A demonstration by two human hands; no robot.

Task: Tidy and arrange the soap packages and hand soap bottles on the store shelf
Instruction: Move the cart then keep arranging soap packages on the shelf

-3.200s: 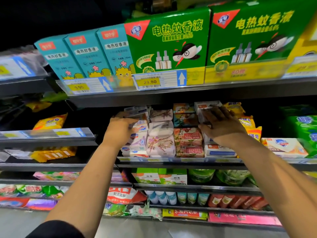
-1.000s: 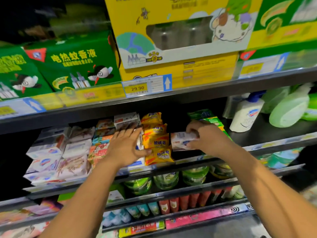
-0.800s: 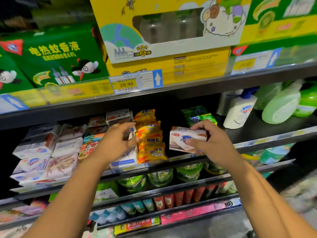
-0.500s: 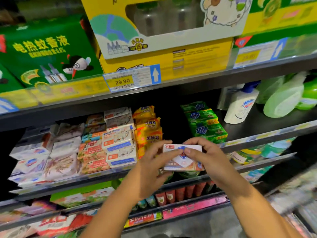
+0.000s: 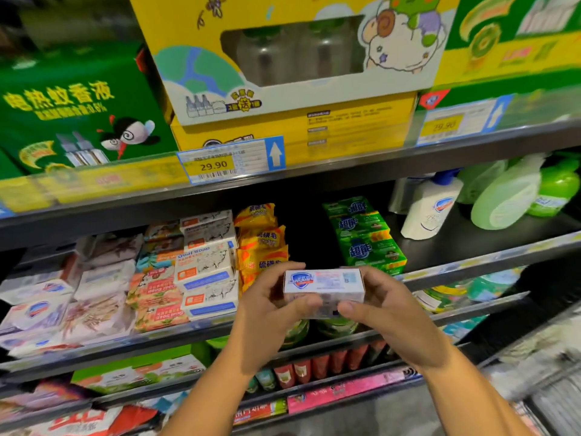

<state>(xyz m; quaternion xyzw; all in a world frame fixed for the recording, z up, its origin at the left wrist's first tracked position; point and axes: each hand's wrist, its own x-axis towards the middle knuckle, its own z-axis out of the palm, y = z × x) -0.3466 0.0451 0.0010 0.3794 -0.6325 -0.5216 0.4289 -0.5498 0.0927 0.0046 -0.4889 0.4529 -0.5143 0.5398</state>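
A white soap box [image 5: 323, 283] with a blue shield logo is held in front of the shelf, off it. My left hand [image 5: 267, 309] grips its left end and my right hand [image 5: 382, 309] grips its right end. Behind it on the shelf [image 5: 471, 262] stand stacks of soap: yellow packets [image 5: 261, 243], white goat-soap boxes [image 5: 206, 265], green bars [image 5: 364, 237] and pale wrapped soaps [image 5: 100, 297] at the left. A white pump bottle [image 5: 430, 206] and green hand soap bottles [image 5: 515, 190] stand at the right.
Large yellow [image 5: 283, 73] and green [image 5: 78, 108] boxes fill the shelf above, with a 29.90 price tag [image 5: 231, 163]. Lower shelves hold green jars [image 5: 336, 325], small bottles and a pink packet [image 5: 342, 390]. A dark gap lies between the yellow packets and green bars.
My right hand lifted the white soap box off the shelf and drew it toward me. My left hand left the goat-soap stack and took hold of the box's left end.
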